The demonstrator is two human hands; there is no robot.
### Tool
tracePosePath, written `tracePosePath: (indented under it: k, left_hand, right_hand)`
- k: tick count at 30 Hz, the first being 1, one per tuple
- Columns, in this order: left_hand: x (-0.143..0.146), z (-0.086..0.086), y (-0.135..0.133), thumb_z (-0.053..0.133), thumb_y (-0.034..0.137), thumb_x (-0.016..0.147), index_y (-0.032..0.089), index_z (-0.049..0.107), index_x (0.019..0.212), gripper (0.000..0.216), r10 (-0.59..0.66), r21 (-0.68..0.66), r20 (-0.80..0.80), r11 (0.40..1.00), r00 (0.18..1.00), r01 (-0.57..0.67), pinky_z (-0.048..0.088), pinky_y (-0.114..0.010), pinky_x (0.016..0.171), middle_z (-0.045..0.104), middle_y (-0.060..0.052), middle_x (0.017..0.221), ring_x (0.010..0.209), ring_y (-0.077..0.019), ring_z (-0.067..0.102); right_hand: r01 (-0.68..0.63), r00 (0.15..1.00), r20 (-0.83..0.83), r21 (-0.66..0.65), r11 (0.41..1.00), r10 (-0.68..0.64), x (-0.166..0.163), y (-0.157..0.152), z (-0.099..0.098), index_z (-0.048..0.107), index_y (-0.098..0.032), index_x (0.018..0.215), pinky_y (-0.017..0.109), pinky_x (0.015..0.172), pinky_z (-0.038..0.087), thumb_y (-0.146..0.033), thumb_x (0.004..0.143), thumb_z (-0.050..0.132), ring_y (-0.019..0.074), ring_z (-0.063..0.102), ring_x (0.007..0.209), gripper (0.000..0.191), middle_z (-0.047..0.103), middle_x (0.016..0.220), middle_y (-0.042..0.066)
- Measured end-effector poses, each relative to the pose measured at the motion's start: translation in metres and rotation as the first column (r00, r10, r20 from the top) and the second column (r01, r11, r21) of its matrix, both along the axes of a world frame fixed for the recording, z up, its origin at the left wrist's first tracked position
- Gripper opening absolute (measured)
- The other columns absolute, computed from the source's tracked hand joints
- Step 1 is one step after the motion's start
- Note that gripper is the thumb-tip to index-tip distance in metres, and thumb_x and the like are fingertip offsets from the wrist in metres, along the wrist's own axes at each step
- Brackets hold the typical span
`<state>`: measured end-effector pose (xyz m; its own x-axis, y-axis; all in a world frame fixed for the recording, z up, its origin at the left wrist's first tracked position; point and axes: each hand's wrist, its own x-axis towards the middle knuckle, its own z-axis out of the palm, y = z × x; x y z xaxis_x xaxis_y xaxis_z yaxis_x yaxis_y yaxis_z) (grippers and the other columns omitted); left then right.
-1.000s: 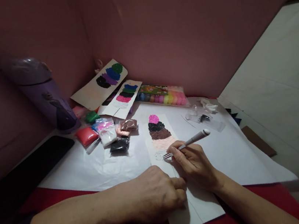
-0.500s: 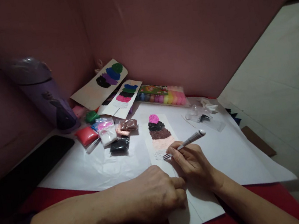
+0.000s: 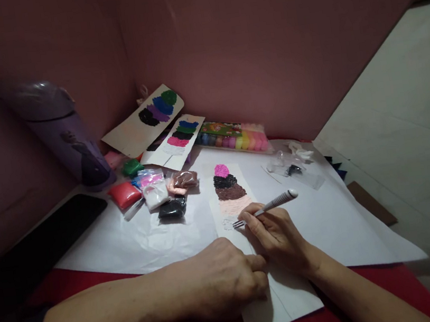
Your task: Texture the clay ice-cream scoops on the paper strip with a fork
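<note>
Right hand [image 3: 277,235] pinched a white-handled metal fork-tipped tool [image 3: 265,208], tines on the long white card strip [image 3: 246,242] with coloured foam-clay bands, left hand [image 3: 225,277] fisted at the strip's 7 o'clock edge, fingertips hidden, clay packets [image 3: 155,193] at 10 o'clock, dim.

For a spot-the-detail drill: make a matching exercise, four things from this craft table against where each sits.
Things:
1. striped tool
2. purple bottle
3. black phone
4. tray of coloured clay

Places:
A. flat on the table's left side
B. against the back wall, beyond the paper strip
C. in the right hand
D. standing at the far left by the wall

Pairs: 1-C, 2-D, 3-A, 4-B
</note>
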<state>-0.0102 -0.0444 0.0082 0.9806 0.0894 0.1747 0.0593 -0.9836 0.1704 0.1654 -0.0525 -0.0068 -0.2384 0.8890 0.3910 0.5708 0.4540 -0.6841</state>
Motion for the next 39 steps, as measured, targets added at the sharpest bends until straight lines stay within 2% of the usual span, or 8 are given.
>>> tracePosePath:
  k: [7, 13, 23, 28, 39]
  left_hand:
    - [-0.001, 0.0, 0.0, 0.055, 0.012, 0.082, 0.016, 0.062, 0.082, 0.008, -0.007, -0.003, 0.026, 1.0, 1.0, 0.007, 0.034, -0.032, 0.046, 0.063, -0.001, 0.081, 0.055, -0.0111, 0.052]
    - [-0.001, -0.001, 0.0, 0.053, 0.013, 0.084, 0.017, 0.061, 0.084, 0.009, -0.006, 0.002, 0.011, 1.0, 1.0, 0.006, 0.034, -0.032, 0.046, 0.063, -0.001, 0.084, 0.056, -0.0116, 0.052]
    - [-0.001, -0.001, 0.0, 0.051, 0.014, 0.085, 0.017, 0.062, 0.083, 0.011, 0.005, -0.007, 0.021, 1.0, 1.0, -0.005, 0.032, -0.028, 0.046, 0.063, -0.003, 0.08, 0.054, -0.011, 0.052]
    - [-0.001, -0.001, 0.0, 0.053, 0.013, 0.082, 0.016, 0.061, 0.081, 0.009, -0.002, -0.001, 0.005, 1.0, 1.0, 0.002, 0.032, -0.03, 0.046, 0.064, -0.002, 0.082, 0.055, -0.0112, 0.052]
    - [-0.001, 0.0, 0.0, 0.052, 0.013, 0.084, 0.016, 0.061, 0.082, 0.01, -0.003, -0.002, 0.003, 1.0, 1.0, 0.003, 0.033, -0.031, 0.046, 0.064, -0.001, 0.083, 0.055, -0.0113, 0.052]
  right_hand:
    - [0.008, 1.0, 0.015, -0.005, 1.0, -0.008, 0.002, 0.001, 0.001, 0.051, -0.018, 0.069, 0.026, 0.056, 0.04, -0.019, 0.093, 0.041, 0.0121, 0.049, 0.055, 0.026, 0.055, 0.064, 0.001]
    - [0.011, 0.999, 0.053, 0.056, 0.998, -0.014, 0.005, 0.001, 0.002, 0.048, -0.018, 0.067, 0.025, 0.055, 0.039, -0.017, 0.092, 0.041, 0.0107, 0.048, 0.053, 0.026, 0.053, 0.062, 0.0]
    - [0.03, 0.999, 0.033, 0.09, 0.995, -0.033, 0.007, 0.0, 0.001, 0.055, -0.016, 0.07, 0.025, 0.057, 0.04, -0.019, 0.093, 0.042, 0.012, 0.052, 0.057, 0.027, 0.057, 0.065, 0.002]
    - [-0.009, 0.998, 0.066, 0.078, 0.997, 0.004, 0.004, 0.0, 0.0, 0.052, -0.017, 0.07, 0.025, 0.058, 0.039, -0.017, 0.093, 0.041, 0.0114, 0.049, 0.056, 0.025, 0.054, 0.063, 0.0]
    - [-0.019, 0.994, 0.11, 0.172, 0.985, 0.0, 0.011, 0.003, 0.0, 0.048, -0.018, 0.068, 0.024, 0.053, 0.036, -0.012, 0.09, 0.042, 0.0097, 0.043, 0.051, 0.023, 0.051, 0.061, -0.001]
